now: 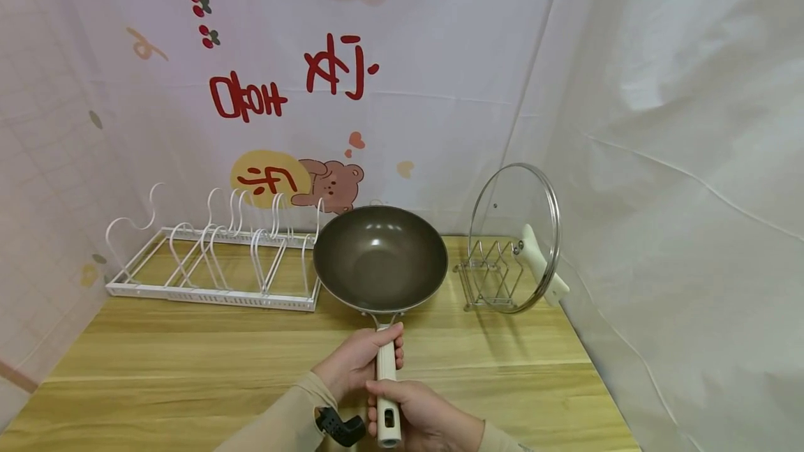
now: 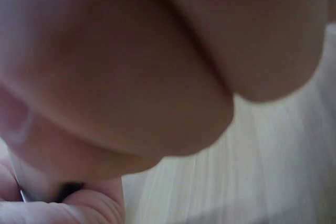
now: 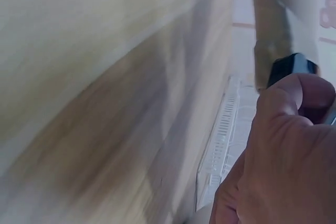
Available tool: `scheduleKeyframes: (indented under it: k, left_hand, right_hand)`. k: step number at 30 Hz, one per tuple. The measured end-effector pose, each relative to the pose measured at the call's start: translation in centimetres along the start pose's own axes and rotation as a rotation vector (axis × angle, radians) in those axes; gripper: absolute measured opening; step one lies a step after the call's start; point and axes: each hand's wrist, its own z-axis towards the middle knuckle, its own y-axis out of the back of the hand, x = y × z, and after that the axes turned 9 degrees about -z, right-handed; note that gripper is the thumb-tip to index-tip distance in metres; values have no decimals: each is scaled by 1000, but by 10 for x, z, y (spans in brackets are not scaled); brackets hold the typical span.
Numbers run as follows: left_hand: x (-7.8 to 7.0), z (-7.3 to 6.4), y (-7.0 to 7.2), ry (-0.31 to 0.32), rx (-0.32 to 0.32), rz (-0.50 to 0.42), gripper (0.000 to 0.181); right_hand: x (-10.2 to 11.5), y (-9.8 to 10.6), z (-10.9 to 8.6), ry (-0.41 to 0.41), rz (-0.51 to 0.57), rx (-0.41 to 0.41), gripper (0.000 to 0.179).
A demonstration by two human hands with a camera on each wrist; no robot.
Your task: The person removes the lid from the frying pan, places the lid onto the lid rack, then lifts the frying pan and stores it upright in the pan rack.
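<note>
Wok (image 1: 380, 257), dark inside, held centrally over the near part of the worktop (image 1: 283, 351), its bowl away from the person and its inner face toward the head camera; whether its base touches the wood cannot be told. Left hand (image 1: 358, 361): grip closed round the off-white handle (image 1: 386, 365) near the bowl, thumb on top, fingertips showing on the right side. Right hand (image 1: 433, 417): grip likewise closed on the handle, nearer its slotted end, thumb across the top. Left wrist view mostly filled by blurred fingers. Black strap-like device (image 1: 339, 427) at left wrist. White rack (image 1: 213, 296) stands to the left, its right end partly overlapped by the wok in the head view. To the right, glass lid (image 1: 515, 232) stands on edge at a small wire rack (image 1: 493, 270), pale knob facing right.
</note>
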Motion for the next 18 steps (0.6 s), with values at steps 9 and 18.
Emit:
scheduleKeyframes:
  k: [9, 18]
  left_hand:
    - [-5, 1, 5, 4, 30, 25, 29]
    - [-3, 4, 4, 12, 21, -4, 30]
  right_hand:
    - [0, -8, 3, 33, 153, 1, 22]
    - [2, -11, 1, 11, 261, 50, 23]
